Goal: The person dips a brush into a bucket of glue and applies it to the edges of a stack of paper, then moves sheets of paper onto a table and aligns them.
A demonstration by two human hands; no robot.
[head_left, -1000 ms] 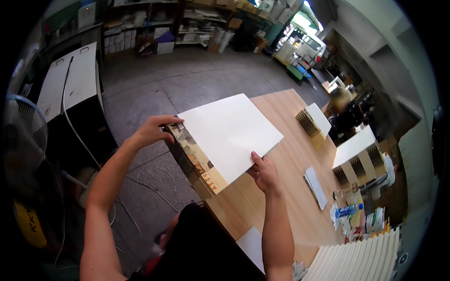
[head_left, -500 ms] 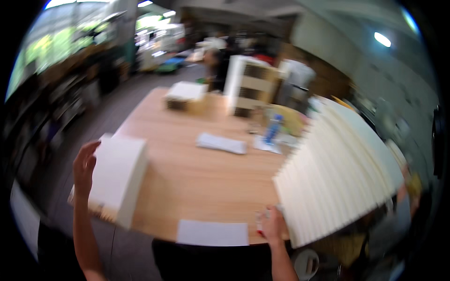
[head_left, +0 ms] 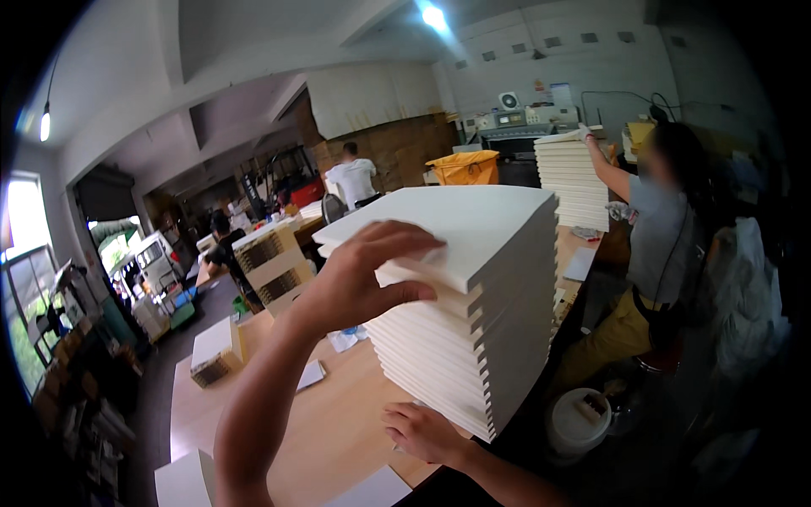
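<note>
A tall stack of white paper blocks [head_left: 507, 338] stands at the table's right edge, its layers slightly stepped at the corner. My left hand [head_left: 372, 266] reaches over its near left side, thumb apart from the fingers, with the blurred edge of the top layers between them. I cannot make out firm contact there. Beside the foot of the stack, my right hand [head_left: 422, 433] is curled closed low over the wooden table [head_left: 338, 422]. Whatever it holds is hidden under the fingers. A white sheet [head_left: 372, 490] lies close to that hand.
Another white block [head_left: 187, 480] sits at the lower left. Farther back are a smaller block [head_left: 217, 351] and a banded pile [head_left: 274, 266]. At the right, a co-worker [head_left: 663, 228] reaches to a second stack [head_left: 573, 182]. A white bucket [head_left: 579, 422] stands below the table edge.
My view has swung right toward the tall stack. My left hand has gone from above the left block to this stack's top; my right hand stays low near its foot.
</note>
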